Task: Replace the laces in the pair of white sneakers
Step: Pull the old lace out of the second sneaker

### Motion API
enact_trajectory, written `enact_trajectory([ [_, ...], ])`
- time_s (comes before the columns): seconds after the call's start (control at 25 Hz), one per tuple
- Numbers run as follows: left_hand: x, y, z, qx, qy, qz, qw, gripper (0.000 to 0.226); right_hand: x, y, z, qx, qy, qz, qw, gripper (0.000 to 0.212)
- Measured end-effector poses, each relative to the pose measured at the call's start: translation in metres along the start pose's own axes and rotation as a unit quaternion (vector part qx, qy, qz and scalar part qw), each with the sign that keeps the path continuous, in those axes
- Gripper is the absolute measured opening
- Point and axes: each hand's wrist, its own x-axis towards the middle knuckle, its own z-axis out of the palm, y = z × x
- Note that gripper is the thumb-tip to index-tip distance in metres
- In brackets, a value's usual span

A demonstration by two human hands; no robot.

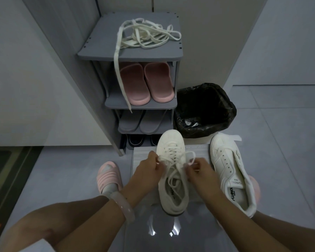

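- grey floor tiles (280, 115) and a pale wall framed the spot; a grey shoe rack (129, 53) stood against the wall, with a black-lined bin (205, 110) just beside it on its right.
- on the rack's top shelf lay a tangle of loose laces (145, 36), one end hanging down past the pink slippers (146, 82) on the shelf below.
- i had the laced sneaker (172, 171) in front of me on a low grey board (196, 151), toe pointing away.
- my left hand (149, 169) pinched one loop of lace (173, 158), fingers curled round it; my right hand (198, 169) pinched the other strand the same way.
- i judged this step to be tying the bow at the top of that shoe, lacing through the eyelets looking complete.
- the second sneaker (231, 171) sat just to the right, eyelets bare, with no lace in it.
- next i would need to draw both loops snug and even, then let go and fetch a lace for the bare shoe.
- whether the laces on the rack were old or new, i could not tell.
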Motion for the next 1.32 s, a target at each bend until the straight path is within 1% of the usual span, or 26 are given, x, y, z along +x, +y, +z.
enact_trajectory([
  [0.04, -0.002, 0.001, 0.001, 0.034, -0.013, 0.011, 0.999, 0.02, -0.002, 0.002, 0.004, -0.018, -0.029, 0.007, 0.999, 0.009],
  [0.08, -0.002, 0.001, 0.003, 0.063, -0.021, 0.023, 0.998, 0.025, -0.002, 0.005, 0.006, -0.033, -0.033, -0.002, 0.999, 0.01],
  [0.16, -0.002, 0.0, 0.006, 0.106, -0.023, 0.043, 0.993, 0.031, -0.002, 0.006, 0.01, -0.061, -0.013, -0.04, 0.997, 0.01],
  [0.24, 0.001, -0.002, 0.007, 0.123, -0.018, 0.05, 0.991, 0.032, -0.003, 0.003, 0.013, -0.099, -0.014, -0.087, 0.991, 0.016],
  [0.28, 0.002, -0.002, 0.007, 0.128, -0.02, 0.052, 0.99, 0.033, -0.002, -0.002, 0.011, -0.106, 0.001, -0.109, 0.988, 0.017],
  [0.32, 0.003, -0.003, 0.007, 0.135, -0.027, 0.05, 0.989, 0.034, 0.0, -0.007, 0.007, -0.098, 0.042, -0.128, 0.986, 0.016],
  [0.36, 0.004, -0.003, 0.007, 0.142, -0.03, 0.05, 0.988, 0.036, 0.006, -0.014, -0.003, -0.069, 0.103, -0.135, 0.983, 0.012],
  [0.4, 0.005, -0.003, 0.007, 0.147, -0.033, 0.048, 0.987, 0.037, 0.014, -0.019, -0.015, -0.025, 0.168, -0.133, 0.977, 0.009],
  [0.44, 0.005, -0.004, 0.006, 0.147, -0.034, 0.048, 0.987, 0.037, 0.02, -0.022, -0.025, 0.016, 0.204, -0.114, 0.972, 0.01],
  [0.48, 0.005, -0.005, 0.006, 0.142, -0.037, 0.046, 0.988, 0.038, 0.024, -0.02, -0.03, 0.038, 0.2, -0.077, 0.976, 0.011],
  [0.52, 0.006, -0.005, 0.006, 0.138, -0.039, 0.043, 0.989, 0.038, 0.022, -0.017, -0.029, 0.042, 0.159, -0.033, 0.986, 0.01],
  [0.6, 0.005, -0.004, 0.005, 0.137, -0.042, 0.041, 0.989, 0.037, 0.011, -0.006, -0.011, 0.042, 0.016, 0.038, 0.998, 0.008],
  [0.64, 0.005, -0.004, 0.005, 0.136, -0.04, 0.046, 0.989, 0.035, 0.005, -0.002, -0.001, 0.045, -0.024, 0.05, 0.997, 0.005],
  [0.68, 0.005, -0.004, 0.006, 0.138, -0.038, 0.051, 0.988, 0.034, 0.001, 0.002, 0.007, 0.046, -0.033, 0.042, 0.997, 0.003],
  [0.76, 0.005, -0.004, 0.006, 0.15, -0.038, 0.06, 0.986, 0.03, 0.001, 0.007, 0.016, 0.047, 0.002, 0.019, 0.999, 0.003],
  [0.84, 0.005, -0.004, 0.006, 0.16, -0.043, 0.066, 0.984, 0.03, 0.003, 0.004, 0.017, 0.038, 0.014, -0.009, 0.999, 0.002],
  [0.88, 0.006, -0.004, 0.006, 0.162, -0.043, 0.066, 0.984, 0.031, 0.004, 0.001, 0.015, 0.029, 0.021, -0.033, 0.999, 0.007],
  [0.92, 0.006, -0.003, 0.006, 0.165, -0.042, 0.064, 0.983, 0.031, 0.005, -0.004, 0.009, 0.037, 0.045, -0.059, 0.997, 0.011],
  [1.04, 0.006, -0.003, 0.004, 0.172, -0.045, 0.076, 0.981, 0.031, 0.019, -0.024, -0.026, 0.11, 0.199, -0.097, 0.969, 0.007],
  [1.08, 0.005, -0.002, 0.004, 0.171, -0.052, 0.074, 0.981, 0.031, 0.022, -0.028, -0.036, 0.12, 0.229, -0.088, 0.962, 0.009],
  [1.12, 0.005, -0.001, 0.004, 0.162, -0.053, 0.073, 0.983, 0.029, 0.025, -0.027, -0.041, 0.11, 0.231, -0.063, 0.965, 0.012],
  [1.16, 0.005, -0.001, 0.003, 0.151, -0.045, 0.072, 0.985, 0.021, 0.024, -0.026, -0.04, 0.074, 0.202, -0.029, 0.976, 0.017],
  [1.2, 0.006, 0.001, 0.002, 0.143, -0.026, 0.072, 0.987, 0.018, 0.02, -0.021, -0.035, 0.017, 0.141, 0.0, 0.99, 0.026],
  [1.24, 0.007, 0.002, 0.002, 0.143, -0.005, 0.07, 0.987, 0.026, 0.013, -0.018, -0.026, -0.039, 0.052, 0.018, 0.998, 0.038],
  [1.28, 0.008, 0.002, 0.003, 0.142, 0.013, 0.069, 0.987, 0.032, 0.006, -0.013, -0.015, -0.083, -0.039, 0.027, 0.995, 0.048],
  [1.32, 0.01, 0.003, 0.003, 0.131, 0.026, 0.064, 0.989, 0.032, 0.001, -0.009, -0.006, -0.108, -0.103, 0.024, 0.988, 0.053],
])
